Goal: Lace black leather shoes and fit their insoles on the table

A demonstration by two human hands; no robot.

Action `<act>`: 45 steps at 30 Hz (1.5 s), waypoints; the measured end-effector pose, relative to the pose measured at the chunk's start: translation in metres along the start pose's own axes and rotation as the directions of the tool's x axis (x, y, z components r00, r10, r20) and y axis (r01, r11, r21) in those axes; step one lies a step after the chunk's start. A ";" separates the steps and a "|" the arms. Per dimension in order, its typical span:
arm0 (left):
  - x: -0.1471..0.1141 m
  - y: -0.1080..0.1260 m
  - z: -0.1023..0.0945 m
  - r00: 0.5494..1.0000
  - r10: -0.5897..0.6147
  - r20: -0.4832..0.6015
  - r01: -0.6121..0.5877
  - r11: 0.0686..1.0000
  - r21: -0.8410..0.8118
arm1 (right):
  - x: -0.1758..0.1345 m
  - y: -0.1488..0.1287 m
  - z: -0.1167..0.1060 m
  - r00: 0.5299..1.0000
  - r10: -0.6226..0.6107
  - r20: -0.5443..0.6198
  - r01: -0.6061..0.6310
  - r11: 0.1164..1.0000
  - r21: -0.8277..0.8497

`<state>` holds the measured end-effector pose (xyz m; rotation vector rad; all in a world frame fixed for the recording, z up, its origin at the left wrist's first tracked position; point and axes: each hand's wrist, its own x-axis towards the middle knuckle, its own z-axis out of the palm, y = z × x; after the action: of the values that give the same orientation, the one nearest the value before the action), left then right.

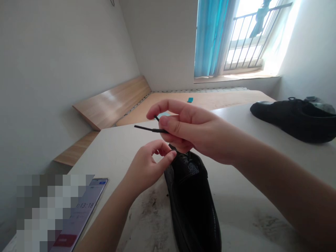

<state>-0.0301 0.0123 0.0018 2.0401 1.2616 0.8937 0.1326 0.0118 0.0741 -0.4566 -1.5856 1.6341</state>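
A black shoe [195,199] rests on the white table with its opening toward me. Above its front part, my right hand [186,126] is closed on a black shoelace [147,129], whose tip sticks out to the left. Another short piece of lace shows by its bent index finger. Lower and to the left, my left hand [151,164] touches the shoe's left edge near the eyelets, thumb and index finger pinched together. What lies between those fingertips is too small to make out. The shoe's toe is hidden behind my hands.
A second black shoe [296,119] stands at the right on the white table [118,147]. A phone [89,206], partly pixelated, lies at the lower left. Behind the table is a bed with a wooden headboard [118,101] and a small teal object [190,100]. A blue curtain [211,38] hangs by the barred window.
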 end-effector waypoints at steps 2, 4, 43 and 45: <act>-0.002 0.004 0.000 0.994 0.096 0.046 -0.095 0.995 -0.026 | -0.002 -0.002 0.001 1.000 0.017 0.011 -0.018 0.998 0.059; -0.002 0.005 0.002 0.991 0.130 0.032 -0.129 0.991 -0.018 | -0.004 -0.005 0.004 0.999 0.023 0.043 -0.029 0.991 0.130; -0.008 0.000 0.026 0.981 0.146 0.130 -0.105 0.954 -0.280 | -0.005 -0.021 -0.005 0.986 0.164 0.031 -0.166 0.974 0.154; -0.008 0.001 0.026 0.974 0.148 0.172 -0.108 0.969 -0.221 | -0.006 -0.033 -0.007 0.978 0.082 -0.193 -0.044 0.980 0.192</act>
<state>-0.0117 0.0020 -0.0156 2.0000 0.9028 0.8332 0.1509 0.0083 0.1034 -0.5581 -1.2680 1.7087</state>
